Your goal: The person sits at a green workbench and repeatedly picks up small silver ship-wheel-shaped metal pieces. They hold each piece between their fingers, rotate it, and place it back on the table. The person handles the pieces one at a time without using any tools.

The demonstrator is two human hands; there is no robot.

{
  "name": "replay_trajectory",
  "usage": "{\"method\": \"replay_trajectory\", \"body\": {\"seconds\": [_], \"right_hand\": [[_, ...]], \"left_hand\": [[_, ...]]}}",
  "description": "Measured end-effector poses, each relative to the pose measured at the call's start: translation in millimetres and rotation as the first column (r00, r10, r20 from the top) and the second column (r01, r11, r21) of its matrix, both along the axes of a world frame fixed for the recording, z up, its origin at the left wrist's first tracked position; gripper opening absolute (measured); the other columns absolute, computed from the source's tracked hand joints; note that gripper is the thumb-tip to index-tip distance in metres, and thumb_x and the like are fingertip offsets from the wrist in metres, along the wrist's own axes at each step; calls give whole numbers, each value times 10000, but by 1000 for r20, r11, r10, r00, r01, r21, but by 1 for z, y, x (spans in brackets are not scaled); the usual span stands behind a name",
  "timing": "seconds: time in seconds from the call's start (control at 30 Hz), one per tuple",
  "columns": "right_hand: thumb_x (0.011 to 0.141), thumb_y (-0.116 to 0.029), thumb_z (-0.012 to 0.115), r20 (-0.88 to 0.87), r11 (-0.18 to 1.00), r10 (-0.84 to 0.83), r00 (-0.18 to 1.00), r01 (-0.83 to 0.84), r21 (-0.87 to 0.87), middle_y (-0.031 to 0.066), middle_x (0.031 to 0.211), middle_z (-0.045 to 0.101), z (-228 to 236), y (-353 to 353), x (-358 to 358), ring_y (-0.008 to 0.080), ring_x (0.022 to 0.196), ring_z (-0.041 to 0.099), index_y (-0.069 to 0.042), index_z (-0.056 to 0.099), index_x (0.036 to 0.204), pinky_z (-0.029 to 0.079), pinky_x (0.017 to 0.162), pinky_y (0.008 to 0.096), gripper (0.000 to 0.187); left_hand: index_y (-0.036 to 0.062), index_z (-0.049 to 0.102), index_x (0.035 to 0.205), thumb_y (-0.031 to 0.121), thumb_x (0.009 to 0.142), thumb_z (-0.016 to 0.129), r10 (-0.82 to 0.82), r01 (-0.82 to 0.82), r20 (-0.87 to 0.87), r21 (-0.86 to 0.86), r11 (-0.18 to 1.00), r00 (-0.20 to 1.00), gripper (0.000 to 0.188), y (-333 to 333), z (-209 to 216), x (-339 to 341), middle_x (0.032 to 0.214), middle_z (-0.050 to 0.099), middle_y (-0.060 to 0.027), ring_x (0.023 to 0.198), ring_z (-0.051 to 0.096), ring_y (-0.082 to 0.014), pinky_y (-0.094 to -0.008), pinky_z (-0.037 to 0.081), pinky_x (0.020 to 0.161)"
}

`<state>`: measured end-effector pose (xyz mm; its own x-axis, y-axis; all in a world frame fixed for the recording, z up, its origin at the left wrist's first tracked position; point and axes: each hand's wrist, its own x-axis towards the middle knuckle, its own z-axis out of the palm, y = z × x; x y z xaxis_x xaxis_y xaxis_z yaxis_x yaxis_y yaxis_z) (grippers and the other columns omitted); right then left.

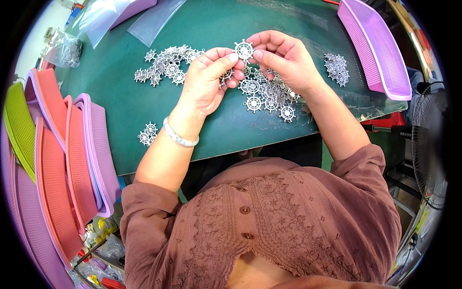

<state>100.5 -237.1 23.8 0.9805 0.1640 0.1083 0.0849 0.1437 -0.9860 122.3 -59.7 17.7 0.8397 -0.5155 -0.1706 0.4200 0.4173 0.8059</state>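
Observation:
Between my two hands, above the green tabletop, a silver ship's-wheel charm (244,50) is held up by its rim. My left hand (208,72) pinches its left side with thumb and forefinger, and another wheel charm (226,76) shows among the curled fingers below. My right hand (284,60) has thumb and fingertips closed on the right side of the raised charm. Under and beside the right hand spreads a pile of the same charms (270,94). Another heap of charms (171,62) lies left of my left hand. A small cluster (148,134) sits near my left forearm.
A further charm cluster (337,69) lies at the right, near a purple plastic basket (378,53). Stacked coral, green and purple baskets (62,159) stand at the left. Clear plastic bags (156,21) lie at the back. A fan (430,144) stands at the right edge.

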Motion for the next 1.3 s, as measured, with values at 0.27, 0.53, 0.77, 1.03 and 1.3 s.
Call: {"method": "replay_trajectory", "body": {"seconds": [0.27, 0.53, 0.77, 1.03, 1.3], "right_hand": [[798, -64, 579, 17, 1000, -6, 1000, 6, -23, 23, 754, 588, 0, 0, -1, 26, 564, 470, 21, 544, 1006, 374, 468, 155, 227], [792, -76, 602, 49, 999, 22, 999, -20, -39, 24, 787, 605, 3, 0, -2, 16, 597, 489, 4, 553, 973, 374, 469, 149, 204], [775, -58, 622, 84, 989, 16, 996, -4, -145, 26, 788, 598, 5, 1, -5, 56, 708, 539, 7, 555, 932, 444, 633, 191, 182], [789, -67, 615, 170, 969, 51, 984, -7, -246, -12, 792, 587, 0, -1, -5, 10, 637, 495, -25, 559, 926, 395, 537, 150, 154], [756, -75, 646, 200, 971, 51, 978, -1, -240, -4, 755, 573, -5, 2, -5, 52, 690, 506, -8, 568, 869, 424, 631, 199, 153]], "left_hand": [[14, 550, 876, 79, 825, 546, 10, -10, 12, 4, 1000, 1000, 82, -1, 0, 0, 733, 593, -57, 605, 555, -112, -203, 430, 513], [12, 547, 861, 102, 842, 518, 28, -29, 26, 29, 999, 999, 96, -1, 0, 0, 725, 584, -58, 593, 541, -112, -205, 415, 501], [20, 545, 835, 122, 841, 521, 45, -46, 30, 44, 998, 999, 105, -1, 0, 0, 711, 568, -47, 584, 519, -112, -209, 390, 486], [37, 544, 815, 133, 842, 516, 25, -28, 59, 35, 999, 998, 104, 0, -1, 2, 707, 558, -33, 590, 514, -108, -208, 381, 484], [41, 548, 813, 137, 834, 532, 55, -58, 47, 63, 996, 997, 99, 0, 2, 0, 699, 554, -26, 583, 512, -101, -209, 378, 486]]}}
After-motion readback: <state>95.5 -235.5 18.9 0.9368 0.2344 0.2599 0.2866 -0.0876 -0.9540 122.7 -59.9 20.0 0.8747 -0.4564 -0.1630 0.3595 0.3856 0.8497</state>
